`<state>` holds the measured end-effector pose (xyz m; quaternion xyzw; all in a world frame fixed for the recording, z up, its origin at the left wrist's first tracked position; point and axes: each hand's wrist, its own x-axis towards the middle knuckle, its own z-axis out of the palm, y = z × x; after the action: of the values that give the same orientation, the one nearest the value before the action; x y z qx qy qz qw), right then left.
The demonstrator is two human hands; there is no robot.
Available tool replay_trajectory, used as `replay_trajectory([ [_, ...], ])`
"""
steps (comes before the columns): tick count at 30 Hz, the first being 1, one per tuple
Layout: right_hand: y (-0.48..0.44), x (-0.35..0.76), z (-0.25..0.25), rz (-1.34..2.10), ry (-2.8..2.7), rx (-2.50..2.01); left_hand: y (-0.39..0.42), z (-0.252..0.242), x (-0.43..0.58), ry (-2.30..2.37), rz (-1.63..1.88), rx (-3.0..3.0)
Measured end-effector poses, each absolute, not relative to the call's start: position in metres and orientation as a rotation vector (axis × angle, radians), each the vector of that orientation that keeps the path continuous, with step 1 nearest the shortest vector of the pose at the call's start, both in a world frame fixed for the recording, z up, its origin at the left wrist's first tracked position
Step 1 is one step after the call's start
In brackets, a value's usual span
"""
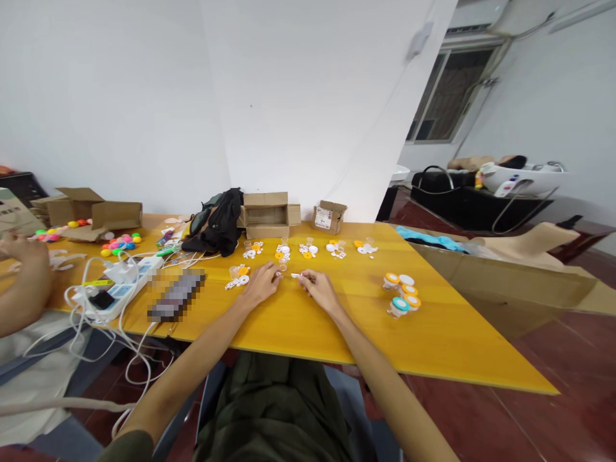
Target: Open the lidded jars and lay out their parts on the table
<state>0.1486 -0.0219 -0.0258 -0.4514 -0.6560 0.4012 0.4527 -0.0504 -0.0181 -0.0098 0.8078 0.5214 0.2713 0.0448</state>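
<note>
My left hand (262, 283) is over the yellow table (308, 321) with its fingers pinched together. A tiny pale piece with dark marks (278, 274) shows at those fingertips, too small to name. Opposite, my right hand (316, 286) pinches a small white piece (296, 275) between thumb and fingers. A clear cup (283, 264) stands just beyond my hands. Beside my left hand is a group of an orange ring (243, 271), a white disc (243, 280) and small white pieces with dark dots (232, 284). More such groups form a row behind.
Orange- and teal-lidded clear containers (399, 306) stand at right. Cardboard boxes (266, 217) and a black bag (216, 224) line the back. A power strip (129, 289), cables and a blurred-out phone (177, 296) lie left. Another person's arm (24, 282) reaches in at far left.
</note>
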Motion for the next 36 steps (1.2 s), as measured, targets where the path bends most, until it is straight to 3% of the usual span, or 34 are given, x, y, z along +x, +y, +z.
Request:
replay_trajectory([
  [4,-0.022,0.147,-0.028,0.940,-1.643,-1.144,-0.018,-0.010,-0.051,1.658,0.961,2.408],
  [8,-0.024,0.147,-0.026,0.863,-1.679,-1.153,-0.019,-0.006,-0.048,1.442,1.151,2.264],
  [15,-0.027,0.148,-0.021,0.793,-1.726,-1.051,-0.016,-0.010,-0.033,0.960,0.999,1.809],
  [36,-0.024,0.147,-0.023,0.758,-1.850,-1.126,-0.018,-0.009,-0.033,0.914,1.012,1.575],
])
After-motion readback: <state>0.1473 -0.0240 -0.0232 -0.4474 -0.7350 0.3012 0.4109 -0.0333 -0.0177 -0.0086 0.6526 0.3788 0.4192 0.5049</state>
